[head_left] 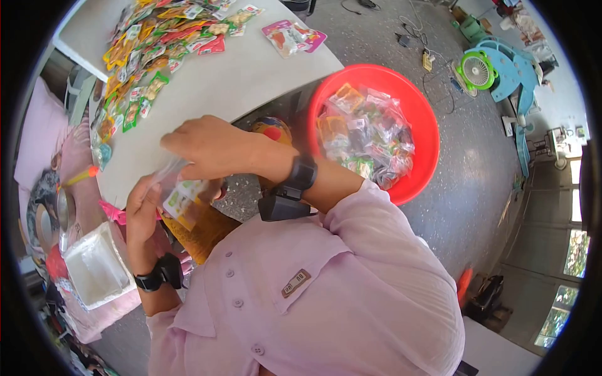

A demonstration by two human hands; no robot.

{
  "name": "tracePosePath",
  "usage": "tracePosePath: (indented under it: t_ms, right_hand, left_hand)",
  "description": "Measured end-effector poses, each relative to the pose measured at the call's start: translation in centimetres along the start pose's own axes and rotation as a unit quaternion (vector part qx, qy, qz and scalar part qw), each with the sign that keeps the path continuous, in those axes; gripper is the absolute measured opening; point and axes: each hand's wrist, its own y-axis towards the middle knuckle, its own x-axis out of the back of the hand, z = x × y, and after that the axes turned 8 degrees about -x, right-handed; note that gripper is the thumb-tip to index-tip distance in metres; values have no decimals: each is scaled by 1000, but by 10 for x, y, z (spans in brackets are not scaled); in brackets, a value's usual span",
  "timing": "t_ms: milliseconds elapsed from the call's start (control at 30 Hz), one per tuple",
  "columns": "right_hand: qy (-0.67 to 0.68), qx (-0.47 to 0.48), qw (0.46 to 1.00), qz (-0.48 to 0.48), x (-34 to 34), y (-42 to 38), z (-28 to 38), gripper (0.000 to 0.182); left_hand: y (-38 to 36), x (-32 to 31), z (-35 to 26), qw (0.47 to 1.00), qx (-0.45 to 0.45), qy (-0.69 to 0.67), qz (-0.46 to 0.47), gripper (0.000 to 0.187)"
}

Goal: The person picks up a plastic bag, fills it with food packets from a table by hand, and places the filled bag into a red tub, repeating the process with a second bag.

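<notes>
Close to the body, at the edge of the white table [263,78], my left hand [145,203] is closed on a clear plastic bag [182,197] with small green, white and yellow packets inside. My right hand [204,147] is over the top of the bag, its fingers bent down; their tips are partly hidden, so what they grip cannot be made out. Beyond my hands, many small colourful packets [153,50] lie heaped on the table. A pink packet [293,39] lies apart from the heap, near the table's far edge.
On the floor to the right is a red tub [428,135] holding filled clear bags [370,135]. A white foam box [97,263] stands at the left on pink cloth. Cables [420,37] and a green fan [478,70] are on the floor further right.
</notes>
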Motion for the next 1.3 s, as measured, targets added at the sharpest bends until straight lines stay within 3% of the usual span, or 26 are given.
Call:
tracePosePath:
  t_ms: [100,133,233,300,400,500,633,733,800,867,967,1133,1300]
  right_hand:
    - [-91,12,996,23,9,-18,-1,34]
    - [-58,52,997,0,11,-24,-5,29]
    - [37,3,983,180,19,-36,-8,23]
    - [62,-16,985,161,17,-49,-14,21]
    - [81,-50,990,109,27,-72,-22,16]
    - [87,-86,992,31,43,-99,-46,15]
    - [109,-208,970,-61,89,-150,-60,13]
    - [163,-301,931,-124,112,-191,-76,14]
    - [197,-315,915,-154,113,-215,-93,15]
    - [184,-367,898,-160,106,-232,-116,15]
    - [146,-480,852,-152,81,-264,-173,16]
    - [171,-588,764,-201,52,-361,-313,18]
    - [9,-610,753,-246,99,-381,-368,16]
  left_hand:
    - [-3,-20,0,997,6,-42,65,24]
    - [-3,-24,-1,995,6,-52,83,24]
    - [1,-37,-9,992,4,-61,111,23]
    - [7,-45,-14,991,22,-41,126,23]
    - [18,-58,-15,987,-81,-26,139,23]
    - [29,-57,8,992,-83,-24,95,23]
    - [35,-50,49,996,6,-11,86,19]
    - [30,-42,86,993,56,62,88,19]
    - [23,-40,101,981,78,159,73,19]
    - [16,-39,116,964,79,250,38,19]
    - [6,-28,140,903,-95,415,47,19]
    - [-13,-29,156,853,-81,515,-17,20]
    - [-15,-31,157,836,-53,544,-42,19]
